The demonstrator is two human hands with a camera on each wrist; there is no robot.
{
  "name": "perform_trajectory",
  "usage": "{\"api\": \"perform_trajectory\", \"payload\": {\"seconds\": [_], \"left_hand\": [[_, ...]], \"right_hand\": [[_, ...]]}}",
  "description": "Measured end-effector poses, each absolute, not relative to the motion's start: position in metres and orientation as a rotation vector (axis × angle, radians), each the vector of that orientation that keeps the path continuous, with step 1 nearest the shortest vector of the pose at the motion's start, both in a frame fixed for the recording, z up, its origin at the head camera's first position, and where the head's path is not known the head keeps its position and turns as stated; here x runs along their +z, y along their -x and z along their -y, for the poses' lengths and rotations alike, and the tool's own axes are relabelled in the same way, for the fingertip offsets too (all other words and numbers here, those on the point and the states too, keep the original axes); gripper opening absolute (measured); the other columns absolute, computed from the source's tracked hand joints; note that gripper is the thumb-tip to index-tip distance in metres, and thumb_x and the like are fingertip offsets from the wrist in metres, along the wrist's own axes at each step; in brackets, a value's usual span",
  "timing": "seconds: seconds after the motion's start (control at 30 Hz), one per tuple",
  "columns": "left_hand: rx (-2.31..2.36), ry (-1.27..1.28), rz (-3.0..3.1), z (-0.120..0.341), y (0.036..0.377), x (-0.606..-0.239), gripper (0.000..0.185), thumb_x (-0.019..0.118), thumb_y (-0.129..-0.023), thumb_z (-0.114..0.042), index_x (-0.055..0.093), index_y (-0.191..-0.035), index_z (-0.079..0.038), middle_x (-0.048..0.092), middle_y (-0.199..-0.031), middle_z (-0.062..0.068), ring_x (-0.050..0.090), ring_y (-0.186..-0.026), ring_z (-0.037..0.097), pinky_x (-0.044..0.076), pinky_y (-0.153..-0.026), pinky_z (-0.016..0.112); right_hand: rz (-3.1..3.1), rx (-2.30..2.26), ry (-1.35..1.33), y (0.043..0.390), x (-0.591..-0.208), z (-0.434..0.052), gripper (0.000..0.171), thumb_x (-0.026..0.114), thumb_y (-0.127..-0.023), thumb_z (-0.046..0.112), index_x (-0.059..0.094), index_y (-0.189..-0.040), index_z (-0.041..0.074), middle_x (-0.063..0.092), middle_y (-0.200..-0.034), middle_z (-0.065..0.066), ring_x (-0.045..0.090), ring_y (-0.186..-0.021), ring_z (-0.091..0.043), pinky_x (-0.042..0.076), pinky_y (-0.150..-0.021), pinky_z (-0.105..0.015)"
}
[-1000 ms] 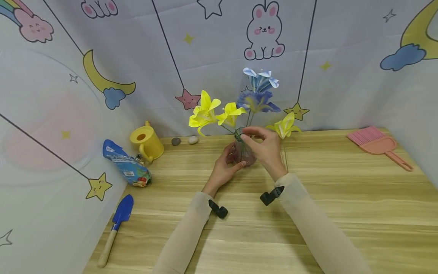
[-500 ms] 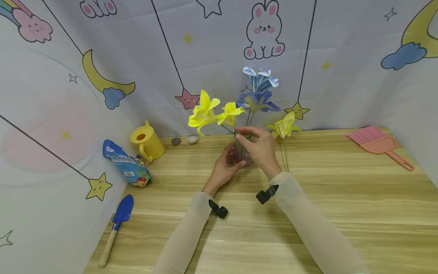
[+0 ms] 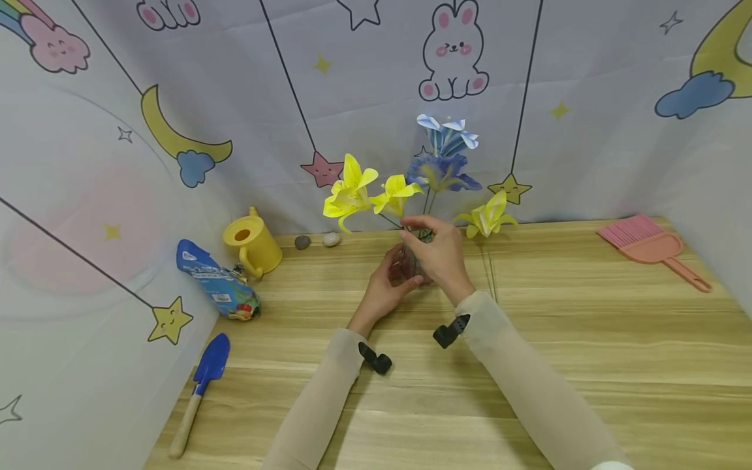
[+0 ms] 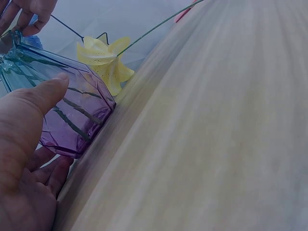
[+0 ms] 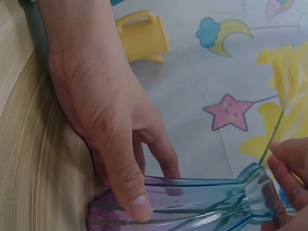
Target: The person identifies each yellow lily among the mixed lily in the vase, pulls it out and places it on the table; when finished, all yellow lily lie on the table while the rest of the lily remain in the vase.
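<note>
My left hand (image 3: 382,290) grips the lower part of a ribbed glass vase (image 4: 79,108), purple at the base and teal at the mouth. Green stems run down inside it. At the vase mouth, my right hand (image 3: 439,253) pinches the green stem (image 5: 272,137) of a yellow lily between thumb and fingers. Two yellow lilies (image 3: 395,192) lean left above the vase. A purple-blue iris (image 3: 442,175) and a light blue flower (image 3: 449,138) rise behind the right hand. Another yellow lily (image 3: 487,215) lies to the right of the vase, apart from it.
Left on the wooden table (image 3: 399,405) are a yellow watering can (image 3: 258,245), a blue bag (image 3: 217,281), and a blue trowel (image 3: 205,372). Two pebbles (image 3: 331,239) lie near the back curtain. A pink brush and dustpan (image 3: 649,249) lies at the right.
My right hand has shifted left across the vase mouth and reached the yellow lily's stem. The left hand and the vase stay in place.
</note>
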State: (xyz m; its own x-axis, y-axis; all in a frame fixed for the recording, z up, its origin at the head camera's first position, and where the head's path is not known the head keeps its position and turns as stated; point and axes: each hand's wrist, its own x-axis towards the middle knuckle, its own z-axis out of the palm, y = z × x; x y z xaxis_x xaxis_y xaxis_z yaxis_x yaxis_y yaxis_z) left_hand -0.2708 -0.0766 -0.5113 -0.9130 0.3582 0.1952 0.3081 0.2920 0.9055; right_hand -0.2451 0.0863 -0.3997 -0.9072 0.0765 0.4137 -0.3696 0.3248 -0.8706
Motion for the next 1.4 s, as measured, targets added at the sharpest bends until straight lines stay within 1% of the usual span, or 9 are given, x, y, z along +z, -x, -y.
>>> {"api": "perform_trajectory", "payload": {"seconds": [0.13, 0.47, 0.63, 0.8, 0.97, 1.2, 1.4], "left_hand": [[1.725, -0.642, -2.49, 0.0766, 0.271, -0.5111, 0.083, 0.08, -0.099, -0.029, 0.034, -0.168, -0.034, 0.055, -0.159, 0.012, 0.064, -0.136, 0.031, 0.054, -0.114, 0.049], [1.71, -0.635, -2.502, 0.0761, 0.2722, -0.5112, 0.084, 0.08, -0.1, -0.031, 0.032, -0.169, -0.033, 0.055, -0.16, 0.012, 0.063, -0.137, 0.032, 0.054, -0.116, 0.049], [1.702, -0.628, -2.506, 0.076, 0.2723, -0.5108, 0.085, 0.08, -0.1, -0.032, 0.032, -0.169, -0.032, 0.054, -0.161, 0.012, 0.063, -0.138, 0.032, 0.053, -0.116, 0.05], [1.703, -0.623, -2.503, 0.0759, 0.2717, -0.5104, 0.085, 0.08, -0.099, -0.031, 0.032, -0.169, -0.033, 0.054, -0.16, 0.011, 0.064, -0.137, 0.031, 0.054, -0.116, 0.049], [1.707, -0.627, -2.506, 0.0757, 0.2715, -0.5109, 0.085, 0.08, -0.099, -0.031, 0.032, -0.169, -0.031, 0.055, -0.159, 0.012, 0.065, -0.135, 0.032, 0.054, -0.114, 0.05], [1.703, -0.628, -2.518, 0.0761, 0.2714, -0.5116, 0.084, 0.08, -0.099, -0.03, 0.033, -0.169, -0.029, 0.056, -0.158, 0.014, 0.066, -0.133, 0.032, 0.056, -0.112, 0.049], [1.695, -0.617, -2.516, 0.0766, 0.2717, -0.5121, 0.084, 0.08, -0.1, -0.029, 0.032, -0.169, -0.03, 0.055, -0.16, 0.013, 0.065, -0.135, 0.031, 0.056, -0.113, 0.047]], "right_hand": [[2.228, 1.604, -0.258, 0.246, -0.4011, -0.0862, 0.024, 0.079, -0.099, 0.02, 0.081, -0.122, 0.012, 0.08, -0.119, -0.009, 0.071, -0.118, -0.03, 0.052, -0.107, -0.055], [2.26, 1.609, -0.255, 0.2471, -0.4005, -0.0864, 0.022, 0.079, -0.1, 0.022, 0.082, -0.121, 0.018, 0.08, -0.122, -0.007, 0.07, -0.12, -0.028, 0.051, -0.111, -0.053], [2.267, 1.61, -0.253, 0.2472, -0.3996, -0.0855, 0.022, 0.079, -0.099, 0.021, 0.082, -0.121, 0.018, 0.079, -0.123, -0.006, 0.07, -0.12, -0.028, 0.052, -0.111, -0.054], [2.285, 1.618, -0.256, 0.2476, -0.3987, -0.0849, 0.023, 0.079, -0.099, 0.021, 0.081, -0.122, 0.019, 0.079, -0.124, -0.006, 0.07, -0.12, -0.028, 0.051, -0.112, -0.054], [2.289, 1.614, -0.273, 0.2494, -0.3994, -0.0841, 0.025, 0.078, -0.099, 0.022, 0.081, -0.123, 0.015, 0.079, -0.124, -0.007, 0.07, -0.121, -0.028, 0.051, -0.113, -0.054], [2.279, 1.594, -0.287, 0.2507, -0.4006, -0.0823, 0.023, 0.08, -0.099, 0.022, 0.083, -0.121, 0.017, 0.079, -0.119, -0.006, 0.071, -0.116, -0.026, 0.054, -0.109, -0.051], [2.263, 1.594, -0.307, 0.2503, -0.4007, -0.0816, 0.02, 0.08, -0.098, 0.018, 0.084, -0.118, 0.016, 0.079, -0.116, -0.007, 0.071, -0.112, -0.027, 0.056, -0.104, -0.051]]}}
